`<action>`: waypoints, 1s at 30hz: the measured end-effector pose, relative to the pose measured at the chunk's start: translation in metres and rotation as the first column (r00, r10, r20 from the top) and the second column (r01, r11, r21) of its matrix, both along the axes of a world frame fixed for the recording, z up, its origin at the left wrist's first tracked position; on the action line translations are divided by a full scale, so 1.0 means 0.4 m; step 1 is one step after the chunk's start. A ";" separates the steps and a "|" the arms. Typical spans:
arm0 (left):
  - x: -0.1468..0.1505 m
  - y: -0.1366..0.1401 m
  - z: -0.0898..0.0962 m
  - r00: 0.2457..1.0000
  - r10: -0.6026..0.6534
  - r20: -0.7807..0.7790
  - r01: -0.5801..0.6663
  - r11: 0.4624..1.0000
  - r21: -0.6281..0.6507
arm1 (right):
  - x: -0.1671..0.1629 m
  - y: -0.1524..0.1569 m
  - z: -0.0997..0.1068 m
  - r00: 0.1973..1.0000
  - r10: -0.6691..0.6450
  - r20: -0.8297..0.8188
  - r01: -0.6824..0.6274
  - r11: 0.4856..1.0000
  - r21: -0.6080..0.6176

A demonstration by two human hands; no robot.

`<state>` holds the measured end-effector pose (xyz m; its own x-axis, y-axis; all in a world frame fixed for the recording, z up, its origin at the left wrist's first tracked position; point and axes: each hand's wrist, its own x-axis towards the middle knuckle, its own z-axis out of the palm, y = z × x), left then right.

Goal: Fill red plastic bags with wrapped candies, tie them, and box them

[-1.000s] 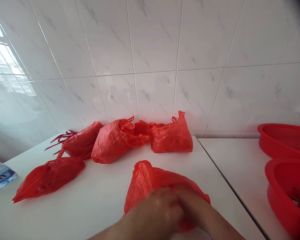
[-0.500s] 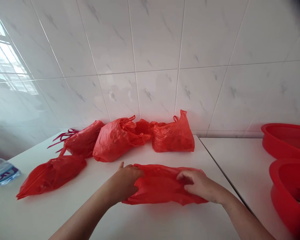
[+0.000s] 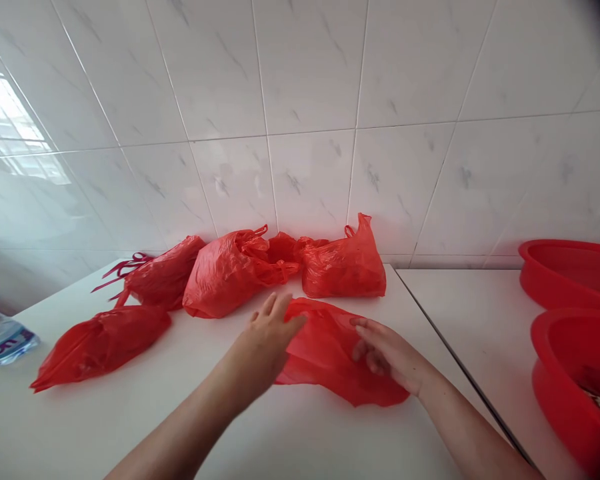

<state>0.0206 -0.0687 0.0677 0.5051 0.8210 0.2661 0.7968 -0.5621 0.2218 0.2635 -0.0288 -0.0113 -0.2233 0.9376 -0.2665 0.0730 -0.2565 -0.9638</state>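
A thin red plastic bag (image 3: 323,350) lies loosely spread on the white table between my hands. My left hand (image 3: 267,340) is at the bag's left edge, fingers stretched and apart, thumb pointing toward the bag. It holds nothing. Over the bag's right part is my right hand (image 3: 393,357), its fingers loosely bent and apart; whether the fingertips touch the plastic is hard to tell. Just behind the spread bag stand a filled red bag (image 3: 345,270) and a bulging red bag (image 3: 225,277) with its handles loose.
A darker red bag (image 3: 163,273) with purple-red ties and a flat-lying red bag (image 3: 103,343) are at left, near a clear plastic bottle (image 3: 5,340). Red basins (image 3: 547,380) stand at right, beyond a table seam (image 3: 460,363). A tiled wall (image 3: 310,87) rises behind.
The spread bag has shifted and turned, its left end drawn inward and its far edge raised. My left hand has lifted and opened its fingers; my right hand has moved slightly up.
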 end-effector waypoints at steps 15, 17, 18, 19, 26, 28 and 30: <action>-0.059 0.018 -0.196 0.154 0.644 0.750 0.426 0.641 -0.638 | 0.003 0.011 -0.025 0.828 -0.267 -0.493 0.281 0.959 -0.048; -0.058 0.012 -0.210 0.112 0.669 0.734 0.379 0.654 -0.654 | -0.012 -0.037 0.019 0.904 -0.209 -0.373 0.272 0.954 0.124; -0.059 0.012 -0.218 0.117 0.675 0.729 0.341 0.662 -0.667 | -0.016 -0.067 0.047 0.946 -0.179 -0.271 0.242 0.945 0.220; -0.061 0.013 -0.227 0.136 0.679 0.722 0.296 0.667 -0.684 | -0.016 -0.099 0.076 0.977 -0.153 -0.149 0.194 0.927 0.321; -0.060 0.024 -0.290 0.282 0.673 0.684 0.037 0.705 -0.708 | 0.190 -0.290 0.249 0.626 -0.642 0.443 0.223 0.691 0.687; -0.057 0.024 -0.299 0.309 0.667 0.678 0.025 0.707 -0.707 | 0.301 -0.304 0.254 0.447 -0.681 0.580 0.366 0.731 0.576; -0.055 0.026 -0.305 0.321 0.677 0.662 0.023 0.693 -0.720 | 0.403 -0.307 0.231 0.429 -0.599 0.676 0.356 0.800 0.483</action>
